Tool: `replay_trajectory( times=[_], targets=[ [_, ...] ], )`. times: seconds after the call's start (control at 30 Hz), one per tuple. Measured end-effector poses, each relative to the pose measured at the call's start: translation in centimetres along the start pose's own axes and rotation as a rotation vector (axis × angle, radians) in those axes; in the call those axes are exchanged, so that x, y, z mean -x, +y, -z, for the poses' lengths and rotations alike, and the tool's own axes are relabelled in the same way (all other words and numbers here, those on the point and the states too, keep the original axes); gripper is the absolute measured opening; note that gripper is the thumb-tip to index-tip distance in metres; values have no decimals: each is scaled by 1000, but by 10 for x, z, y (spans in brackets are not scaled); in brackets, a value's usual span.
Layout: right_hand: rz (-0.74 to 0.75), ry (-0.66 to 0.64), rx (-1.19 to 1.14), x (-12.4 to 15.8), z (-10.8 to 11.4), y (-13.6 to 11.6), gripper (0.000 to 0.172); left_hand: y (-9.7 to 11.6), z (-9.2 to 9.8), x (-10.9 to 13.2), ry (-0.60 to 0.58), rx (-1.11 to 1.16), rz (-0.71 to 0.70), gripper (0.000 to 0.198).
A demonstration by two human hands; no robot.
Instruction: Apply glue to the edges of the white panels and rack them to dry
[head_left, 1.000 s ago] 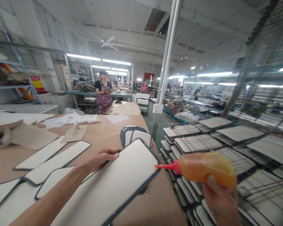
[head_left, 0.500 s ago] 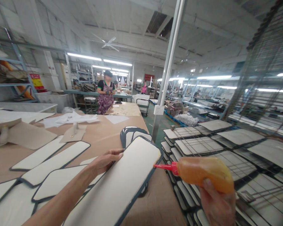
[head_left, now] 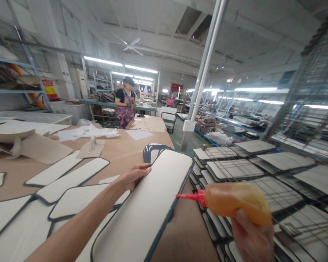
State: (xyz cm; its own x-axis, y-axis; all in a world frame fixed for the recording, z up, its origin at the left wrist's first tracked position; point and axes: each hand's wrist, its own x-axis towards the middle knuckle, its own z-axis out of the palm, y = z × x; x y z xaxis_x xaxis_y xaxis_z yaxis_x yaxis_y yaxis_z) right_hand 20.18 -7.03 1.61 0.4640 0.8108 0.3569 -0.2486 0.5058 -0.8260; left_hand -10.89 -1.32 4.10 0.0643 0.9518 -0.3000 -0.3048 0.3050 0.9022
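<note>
Apparently, a coating of the edge is in hand: the pale panel (head_left: pixel 144 200) is held over the table (head_left: pixel 187 233), its left edge pinched near the far end by the left hand (head_left: pixel 135 175), while the bottle (head_left: pixel 235 200) is gripped in the right hand (head_left: pixel 250 234). The red nozzle (head_left: pixel 191 197) is aimed at the panel's right edge — whether contact is made can hardly be told. Next, a steady panel and an even squeeze along that edge seem called for.

Two hands (head_left: pixel 135 175), one amber bottle (head_left: pixel 232 199), one red nozzle (head_left: pixel 194 197), one held panel (head_left: pixel 150 198), one socket box (head_left: pixel 189 126).
</note>
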Motion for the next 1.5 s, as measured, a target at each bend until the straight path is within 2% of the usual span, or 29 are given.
replay_trajectory(
  times=[0.13, 0.27, 0.53, 0.8, 1.0, 1.3, 1.5],
  targets=[
    [8, -65, -12, 3, 2, 1, 61, 2, 0, -6, -30, 10, -15, 37],
    [-10, -65, -54, 7, 0, -1, 62, 3, 2, -14, -38, 5, -23, 27],
    [-67, -146, -101, 10, 5, -2, 61, 5, 3, -21, -12, -2, -50, 27],
    [-75, -233, -115, 14, 11, 1, 64, 8, 9, -20, 57, -3, -67, 18],
    [-138, -399, -93, 15, 12, 1, 75, 10, 19, -13, 137, 22, -87, 16],
    [-239, -362, -85, 29, 4, -14, 71, 12, 31, -4, 263, 61, -95, 18],
    [-255, -286, -128, 27, 10, -5, 70, 11, 41, -5, 334, 95, -90, 26]
  ],
)
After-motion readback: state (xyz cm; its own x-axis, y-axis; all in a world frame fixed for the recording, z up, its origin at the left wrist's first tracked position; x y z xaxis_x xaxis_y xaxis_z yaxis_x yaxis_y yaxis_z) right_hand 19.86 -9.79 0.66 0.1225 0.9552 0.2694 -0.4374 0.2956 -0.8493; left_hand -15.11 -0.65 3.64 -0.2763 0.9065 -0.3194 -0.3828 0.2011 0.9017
